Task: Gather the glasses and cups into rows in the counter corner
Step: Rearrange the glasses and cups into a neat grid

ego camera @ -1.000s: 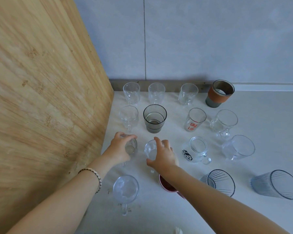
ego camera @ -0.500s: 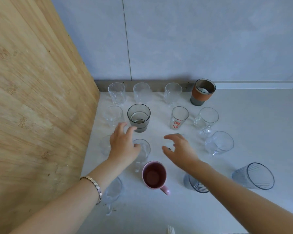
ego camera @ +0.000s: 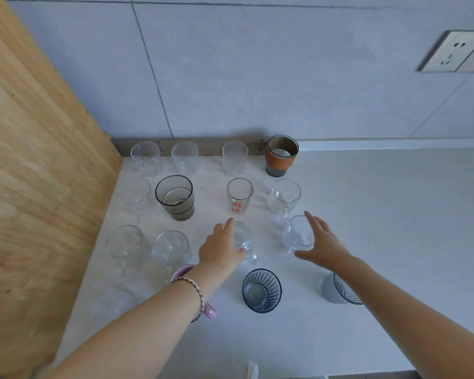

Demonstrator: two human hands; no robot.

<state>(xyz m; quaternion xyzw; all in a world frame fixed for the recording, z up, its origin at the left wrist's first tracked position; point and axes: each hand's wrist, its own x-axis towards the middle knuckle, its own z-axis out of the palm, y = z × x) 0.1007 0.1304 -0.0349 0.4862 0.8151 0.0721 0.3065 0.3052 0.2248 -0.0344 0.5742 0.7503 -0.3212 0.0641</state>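
Glasses and cups stand in rows in the counter corner. At the back stand three clear glasses (ego camera: 185, 158) and an orange-banded cup (ego camera: 281, 155). In the row in front of them are a smoky grey glass (ego camera: 175, 198) and a red-printed glass (ego camera: 240, 196). My left hand (ego camera: 220, 248) lies against the left side of a clear handled mug (ego camera: 242, 237), fingers fairly straight. My right hand (ego camera: 322, 242) is spread beside a clear glass (ego camera: 297, 233), at its right side. My left wrist partly hides a pink mug (ego camera: 181, 271).
A tall wooden panel (ego camera: 39, 187) walls off the left side. A blue ribbed glass (ego camera: 262, 289) and a grey ribbed glass (ego camera: 337, 288) stand near the front. Two clear glasses (ego camera: 125, 243) stand at the left of the third row. A wall socket (ego camera: 454, 50) is at the upper right.
Both hands have moved right: the left from the two left glasses to the handled mug, the right to the clear glass further right. The view has tilted up.
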